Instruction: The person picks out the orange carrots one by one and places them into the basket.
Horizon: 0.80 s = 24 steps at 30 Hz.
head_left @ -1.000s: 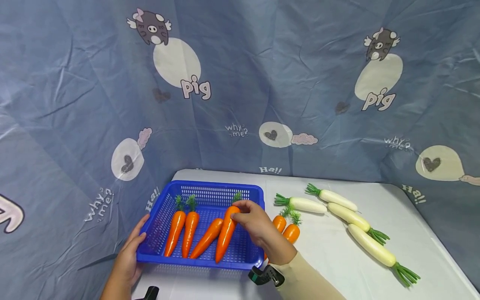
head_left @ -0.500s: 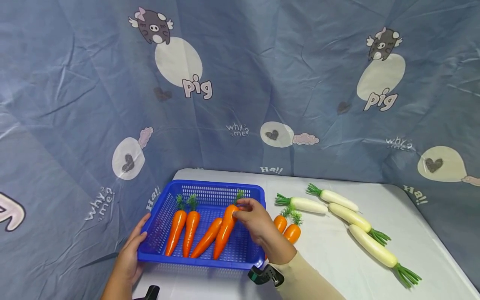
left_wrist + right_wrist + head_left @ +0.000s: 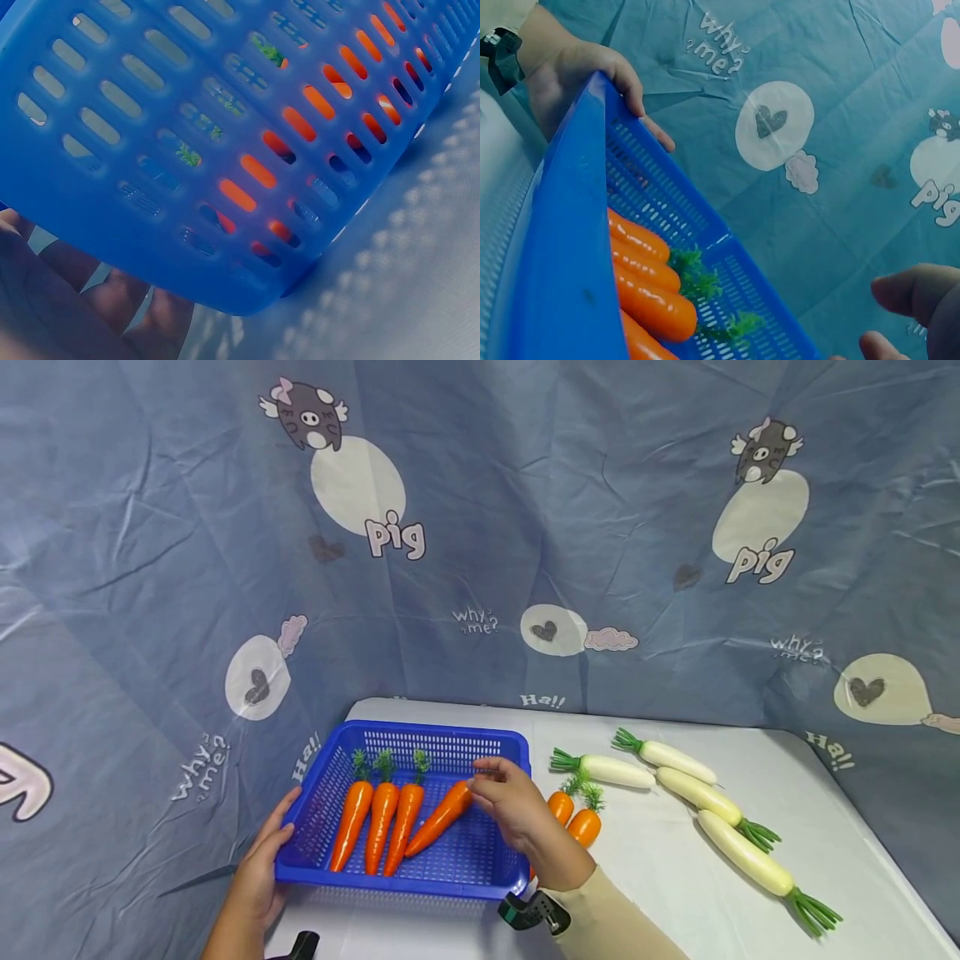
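Observation:
My left hand (image 3: 258, 856) grips the near left side of a blue plastic basket (image 3: 390, 887). In the left wrist view, curled fingers (image 3: 120, 296) lie along the basket's wall. Inside are three upright carrots with green tops: the left carrot (image 3: 351, 827), the middle carrot (image 3: 382, 827) and the third carrot (image 3: 403, 828). Right of them a slanting carrot (image 3: 442, 818) has its upper end at the thumb and fingers of my right hand (image 3: 517, 802), which appears to pinch it there. That carrot's green top is hidden. The right wrist view cuts off the fingers' contact.
Two more carrots (image 3: 584, 827) lie right of the basket, partly behind the right forearm. Several white radishes (image 3: 742, 847) with green leaves lie farther right on the white tabletop (image 3: 645, 877). A blue printed cloth (image 3: 480, 527) rises behind and at the left.
The third carrot has shifted left beside the other two, and its green top now shows. The carrot at my right hand is lower and leans more. Left hand and basket hardly moved.

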### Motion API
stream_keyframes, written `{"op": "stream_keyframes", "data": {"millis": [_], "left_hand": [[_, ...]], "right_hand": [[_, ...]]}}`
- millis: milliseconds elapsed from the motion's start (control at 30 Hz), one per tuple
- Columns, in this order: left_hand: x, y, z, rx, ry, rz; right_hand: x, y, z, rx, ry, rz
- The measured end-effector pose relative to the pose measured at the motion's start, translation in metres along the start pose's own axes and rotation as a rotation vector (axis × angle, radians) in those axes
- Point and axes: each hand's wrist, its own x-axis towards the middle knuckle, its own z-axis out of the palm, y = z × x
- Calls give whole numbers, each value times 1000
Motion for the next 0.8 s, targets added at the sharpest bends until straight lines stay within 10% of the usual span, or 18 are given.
{"op": "stream_keyframes", "data": {"millis": [800], "left_hand": [[0,4,1,31,38,-77]], "right_hand": [[-7,-3,-10,142,-86,11]]}}
